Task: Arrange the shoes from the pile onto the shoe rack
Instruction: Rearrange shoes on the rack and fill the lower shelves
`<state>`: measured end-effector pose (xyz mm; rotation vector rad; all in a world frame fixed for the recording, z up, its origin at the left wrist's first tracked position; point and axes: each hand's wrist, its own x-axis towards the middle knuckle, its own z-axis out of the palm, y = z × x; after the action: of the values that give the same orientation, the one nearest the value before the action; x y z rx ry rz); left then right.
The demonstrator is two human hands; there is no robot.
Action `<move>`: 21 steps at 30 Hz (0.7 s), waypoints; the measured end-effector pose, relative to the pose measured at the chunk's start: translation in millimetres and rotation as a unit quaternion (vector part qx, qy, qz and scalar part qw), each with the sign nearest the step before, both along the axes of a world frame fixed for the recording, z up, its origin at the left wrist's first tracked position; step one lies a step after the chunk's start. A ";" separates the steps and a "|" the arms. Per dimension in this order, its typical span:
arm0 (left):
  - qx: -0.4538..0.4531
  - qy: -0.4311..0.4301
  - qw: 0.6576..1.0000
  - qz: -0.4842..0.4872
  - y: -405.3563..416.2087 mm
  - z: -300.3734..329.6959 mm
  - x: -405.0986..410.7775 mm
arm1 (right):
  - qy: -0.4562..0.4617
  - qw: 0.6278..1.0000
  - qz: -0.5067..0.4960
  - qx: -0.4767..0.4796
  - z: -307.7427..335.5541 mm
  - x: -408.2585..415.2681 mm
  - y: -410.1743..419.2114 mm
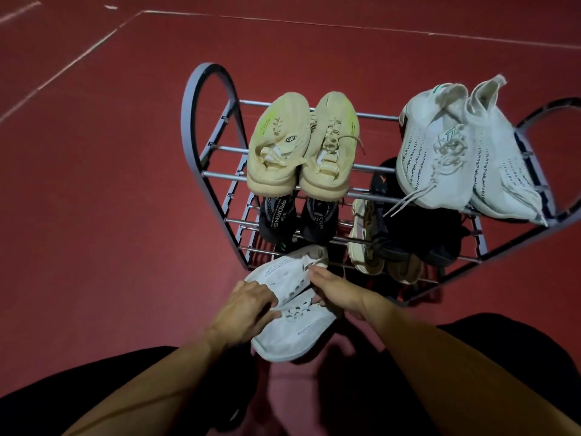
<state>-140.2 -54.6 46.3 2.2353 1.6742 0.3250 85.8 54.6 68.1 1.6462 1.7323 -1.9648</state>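
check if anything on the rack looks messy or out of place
The white pair on the top shelf sits crooked, angled across the bars, with loose laces dangling off the front edge. The beige pair beside it sits straight. Lower shelves are too dark to judge.

1. I see a dark red floor (94, 199) filling nearly the whole view, matte and evenly coloured.
2. I see thin pale lines (78, 59) painted on the floor: one runs slantwise from the left edge up toward the top, where it meets a second that crosses toward the right edge.
3. I see a short pale mark (110, 7) near the top left corner of the floor.
4. I see the person's dark trousers (503, 347) along the bottom edge, on both sides.
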 end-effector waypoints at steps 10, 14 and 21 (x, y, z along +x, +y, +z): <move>0.010 0.014 0.997 -0.070 5.6 7.6 5.1 | -0.047 0.989 -0.065 -0.124 5.1 5.5 -3.0; 0.004 0.010 0.997 -0.077 8.7 6.9 4.0 | -0.047 0.989 -0.089 -0.109 -0.7 9.3 -0.8; -0.015 -0.005 0.997 -0.078 14.0 7.9 -4.9 | -0.023 0.974 -0.069 -0.214 7.6 17.0 -2.0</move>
<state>-145.2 -40.6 54.2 2.3210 1.4780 0.2689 102.9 52.5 75.7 1.6678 1.0958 -2.1430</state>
